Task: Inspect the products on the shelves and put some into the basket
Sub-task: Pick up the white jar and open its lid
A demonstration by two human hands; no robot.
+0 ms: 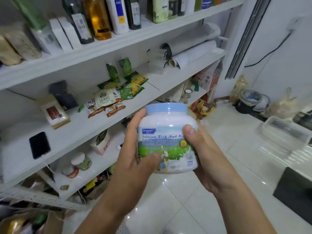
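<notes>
A white plastic jar [167,125] with a pale blue lid and a green-and-blue milk powder label is held upright in front of me, label facing me. My left hand [135,154] grips its left side, thumb across the lower label. My right hand [202,157] grips its right side, thumb pressed on the label. White shelves [104,53] run along the left. The basket [33,198], a white wire one, shows at the lower left with bags and bottles in it.
Bottles [99,19] and cartons line the top shelf. Snack packets [109,100], a brown box [54,112] and a black phone [39,145] lie on the middle shelf. Small jars [81,161] sit lower. A clear bin [283,132] and a black box [295,193] stand right on the tiled floor.
</notes>
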